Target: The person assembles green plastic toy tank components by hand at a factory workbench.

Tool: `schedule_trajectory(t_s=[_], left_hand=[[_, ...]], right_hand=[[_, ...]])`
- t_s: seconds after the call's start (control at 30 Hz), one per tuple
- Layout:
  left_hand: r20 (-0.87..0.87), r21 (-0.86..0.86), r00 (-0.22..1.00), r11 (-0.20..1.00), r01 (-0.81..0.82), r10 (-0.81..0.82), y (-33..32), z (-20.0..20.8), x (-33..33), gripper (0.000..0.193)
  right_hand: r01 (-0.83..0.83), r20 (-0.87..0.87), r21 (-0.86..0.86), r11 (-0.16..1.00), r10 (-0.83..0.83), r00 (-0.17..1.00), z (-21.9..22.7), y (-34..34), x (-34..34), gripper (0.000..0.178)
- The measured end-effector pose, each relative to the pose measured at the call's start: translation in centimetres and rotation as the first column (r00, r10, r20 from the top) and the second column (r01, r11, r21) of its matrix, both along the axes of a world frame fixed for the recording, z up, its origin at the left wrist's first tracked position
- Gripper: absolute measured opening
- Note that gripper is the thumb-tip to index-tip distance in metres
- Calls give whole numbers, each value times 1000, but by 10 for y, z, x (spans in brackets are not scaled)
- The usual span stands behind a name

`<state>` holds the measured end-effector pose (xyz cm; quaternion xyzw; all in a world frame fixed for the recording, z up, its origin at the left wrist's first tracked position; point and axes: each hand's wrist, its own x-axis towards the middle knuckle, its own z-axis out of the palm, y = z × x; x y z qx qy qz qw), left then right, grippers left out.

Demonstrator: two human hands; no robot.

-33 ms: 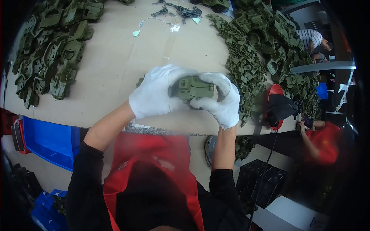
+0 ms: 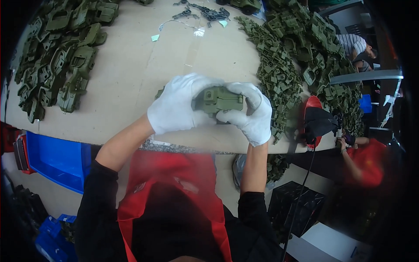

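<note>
Between my two white-gloved hands is an olive-green plastic toy vehicle body (image 2: 223, 100), held above the table near its front edge. My left hand (image 2: 176, 104) wraps round its left end and hides that part. At the right end, my right hand (image 2: 252, 112) grips it with the thumb along the near side and the fingers curled over the far side. A round detail and a raised block show on the upper face. Another bit of green plastic (image 2: 159, 93) peeks out beyond my left wrist; whether it joins the held piece is hidden.
Green vehicle shells (image 2: 72, 83) are heaped at the left. Small green parts (image 2: 279, 74) and larger shells pile up at the right. Dark small parts (image 2: 211, 14) lie at the far side. A blue bin (image 2: 56, 159) stands below the left edge. A co-worker in red (image 2: 366, 163) is at the right.
</note>
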<state>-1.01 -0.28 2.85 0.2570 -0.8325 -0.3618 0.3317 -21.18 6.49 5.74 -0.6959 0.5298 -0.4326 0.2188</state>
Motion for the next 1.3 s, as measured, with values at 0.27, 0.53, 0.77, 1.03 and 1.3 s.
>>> schedule_trajectory(t_s=[0.27, 0.53, 0.77, 1.03, 1.3], left_hand=[[68, 99, 997, 995, 33, -40, -5, 4, -5, 74], [9, -96, 998, 994, -59, 60, 2, 2, -5, 70], [-114, -30, 992, 998, 52, -55, 2, 9, 2, 72], [86, 296, 995, 955, 14, -41, -5, 18, 7, 87], [-33, 504, 996, 859, 88, -83, -11, 8, 13, 71]], right_hand=[[180, 185, 196, 964, -216, 959, -16, 5, 7, 66], [72, 189, 187, 980, -108, 976, -14, 5, 26, 79], [134, 227, 59, 989, -144, 963, -5, 13, 39, 63], [67, 534, 354, 933, -261, 804, 12, -3, 32, 71], [84, 384, 470, 878, -289, 877, 14, -7, 30, 75]])
